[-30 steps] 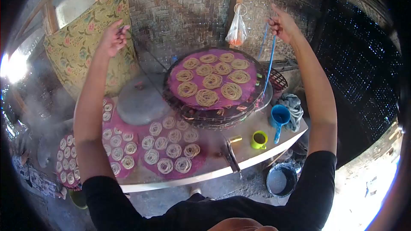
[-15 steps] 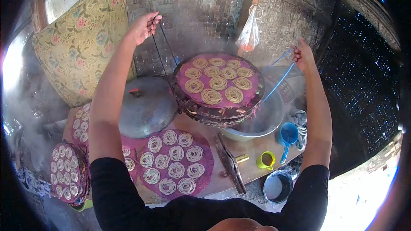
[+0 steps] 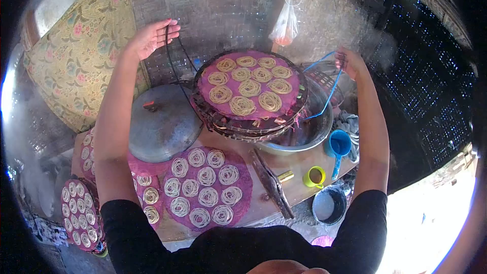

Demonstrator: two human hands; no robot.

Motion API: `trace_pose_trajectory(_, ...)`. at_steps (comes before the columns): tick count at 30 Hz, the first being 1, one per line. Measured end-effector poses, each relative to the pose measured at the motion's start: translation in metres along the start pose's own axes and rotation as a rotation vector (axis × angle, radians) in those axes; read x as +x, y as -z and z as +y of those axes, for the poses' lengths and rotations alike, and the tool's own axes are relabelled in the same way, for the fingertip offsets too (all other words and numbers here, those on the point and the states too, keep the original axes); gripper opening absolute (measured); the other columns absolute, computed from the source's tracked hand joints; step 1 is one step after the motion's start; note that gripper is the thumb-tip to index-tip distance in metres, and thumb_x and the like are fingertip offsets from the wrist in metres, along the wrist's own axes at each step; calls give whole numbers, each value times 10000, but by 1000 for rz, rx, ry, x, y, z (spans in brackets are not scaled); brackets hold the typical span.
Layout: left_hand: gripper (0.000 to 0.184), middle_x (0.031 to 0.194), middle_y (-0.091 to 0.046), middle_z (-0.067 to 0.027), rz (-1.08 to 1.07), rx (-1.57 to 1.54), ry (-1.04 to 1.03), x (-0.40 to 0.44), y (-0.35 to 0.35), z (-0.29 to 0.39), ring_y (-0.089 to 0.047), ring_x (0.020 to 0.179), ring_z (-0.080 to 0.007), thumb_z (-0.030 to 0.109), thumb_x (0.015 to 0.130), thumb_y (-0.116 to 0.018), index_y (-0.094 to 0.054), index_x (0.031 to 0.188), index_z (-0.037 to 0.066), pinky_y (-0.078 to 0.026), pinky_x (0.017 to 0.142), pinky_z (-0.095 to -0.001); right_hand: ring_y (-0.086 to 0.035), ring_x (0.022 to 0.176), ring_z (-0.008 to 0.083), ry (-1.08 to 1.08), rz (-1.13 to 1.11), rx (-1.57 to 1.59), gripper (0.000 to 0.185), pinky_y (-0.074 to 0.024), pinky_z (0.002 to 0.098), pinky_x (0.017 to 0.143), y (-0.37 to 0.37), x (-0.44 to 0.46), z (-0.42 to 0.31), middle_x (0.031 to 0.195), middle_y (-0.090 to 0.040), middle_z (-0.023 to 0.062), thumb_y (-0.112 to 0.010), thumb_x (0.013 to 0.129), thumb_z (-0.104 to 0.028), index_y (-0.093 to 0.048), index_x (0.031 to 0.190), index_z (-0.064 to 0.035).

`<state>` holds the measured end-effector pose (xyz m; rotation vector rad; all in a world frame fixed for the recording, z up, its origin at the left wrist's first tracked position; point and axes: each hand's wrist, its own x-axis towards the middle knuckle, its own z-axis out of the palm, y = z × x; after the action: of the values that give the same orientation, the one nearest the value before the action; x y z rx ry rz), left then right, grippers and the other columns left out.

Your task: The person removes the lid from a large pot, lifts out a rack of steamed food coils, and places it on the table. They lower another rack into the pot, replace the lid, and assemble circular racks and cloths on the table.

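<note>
My left hand is at the upper left with a black cord looped over its curled fingers. At the upper right, my right hand grips a blue cord. Both cords run down, bent and slack, to the sides of a stack of round woven trays between my arms. A pink cloth with several coiled noodle nests covers the top tray. The stack overlaps the left rim of a large metal basin; what bears its weight is hidden.
A domed metal lid lies left of the stack. Pale noodle nests sit on a pink cloth in front. Nearby are a wooden stick, a yellow mug, a blue dipper and a dark bucket. Steam drifts about.
The cords, taut before, now sag and bend. My left hand's fingers have loosened somewhat around the black cord. The camera view has shifted, so the stack appears slightly further left and higher.
</note>
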<state>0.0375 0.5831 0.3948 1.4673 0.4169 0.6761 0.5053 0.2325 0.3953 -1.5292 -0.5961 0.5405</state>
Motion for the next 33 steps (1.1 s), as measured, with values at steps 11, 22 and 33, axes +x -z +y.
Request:
trace_pose_trajectory(11,387,1108,-595,-87,-52,-25,-69,1,13,-11,-577,992,-161,308,864,-572,-534,1161,62,-427,888,-289,-405,440,78,46,129,-397,154,-316,238,387,29,3,38,556,-441,-34,-574,823,-166,-553,689,-94)
trace_pose_trajectory(22,425,1032,-625,-55,102,483,123,-5,39,-58,-576,871,-129,357,884,-530,-532,1154,28,-433,819,-278,-444,460,85,-105,162,-455,112,-415,261,452,36,12,73,579,-464,-38,-572,822,-192,-572,765,-96)
trace_pose_trajectory(33,444,987,-629,-191,141,1378,81,-29,41,-200,-597,943,-326,422,775,-602,-631,970,25,-468,803,-395,-519,455,143,-261,16,-685,131,-433,296,403,11,23,154,625,-565,57,-491,839,-150,-579,847,-54)
